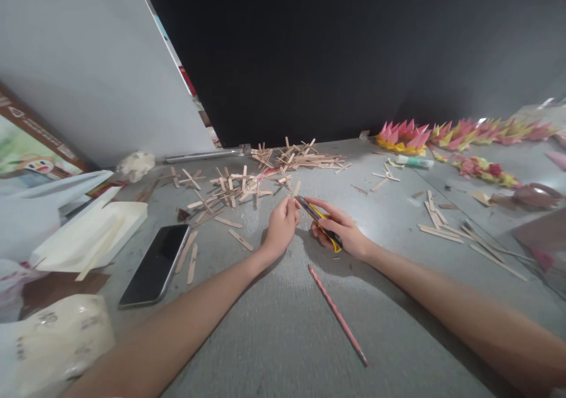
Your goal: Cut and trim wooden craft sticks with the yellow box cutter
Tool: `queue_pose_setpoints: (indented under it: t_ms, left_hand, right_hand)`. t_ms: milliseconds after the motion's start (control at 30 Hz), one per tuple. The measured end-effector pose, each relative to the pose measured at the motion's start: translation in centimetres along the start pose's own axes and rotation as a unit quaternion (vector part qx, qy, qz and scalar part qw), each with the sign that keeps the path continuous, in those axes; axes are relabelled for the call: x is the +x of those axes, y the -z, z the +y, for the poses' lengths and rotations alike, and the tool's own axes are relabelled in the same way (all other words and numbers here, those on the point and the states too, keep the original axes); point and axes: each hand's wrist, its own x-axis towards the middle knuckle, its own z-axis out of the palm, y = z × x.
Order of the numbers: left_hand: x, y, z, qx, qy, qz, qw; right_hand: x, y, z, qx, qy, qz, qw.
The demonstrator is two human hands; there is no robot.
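Observation:
My left hand [282, 226] is closed in a pinch around a wooden craft stick [296, 189], whose end sticks up past the fingers. My right hand [338, 227] grips a yellow and black utility knife [326, 228], its front end pointing up and left at the stick. The tip of the knife is close to my left fingertips; whether it touches the stick I cannot tell. Just beyond my hands lies a heap of craft sticks [241, 187], several joined into crosses. A pink pencil [338, 315] lies on the grey table in front of me.
On the left are a phone [155, 265], a white paper tray [128, 218] and plastic bags [62, 342]. Pink and yellow folded-paper pieces [402, 137], a glue stick [414, 161], tape [537, 195] and loose sticks [435, 212] lie right. A black panel [345, 56] stands behind.

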Motion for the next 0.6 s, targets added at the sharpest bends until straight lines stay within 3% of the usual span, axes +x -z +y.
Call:
queue_pose_setpoints:
  t_ms: [433,600]
  left_hand:
    - [-0.07,-0.05,0.02,0.002,-0.005,-0.006,1.0]
    - [-0.09,0.0,-0.12,0.029,-0.022,-0.004,0.999]
  right_hand:
    - [-0.13,0.0,-0.21,-0.017,0.005,0.006,1.0]
    - [-0.15,-0.02,-0.36,-0.04,-0.026,0.018,0.999]
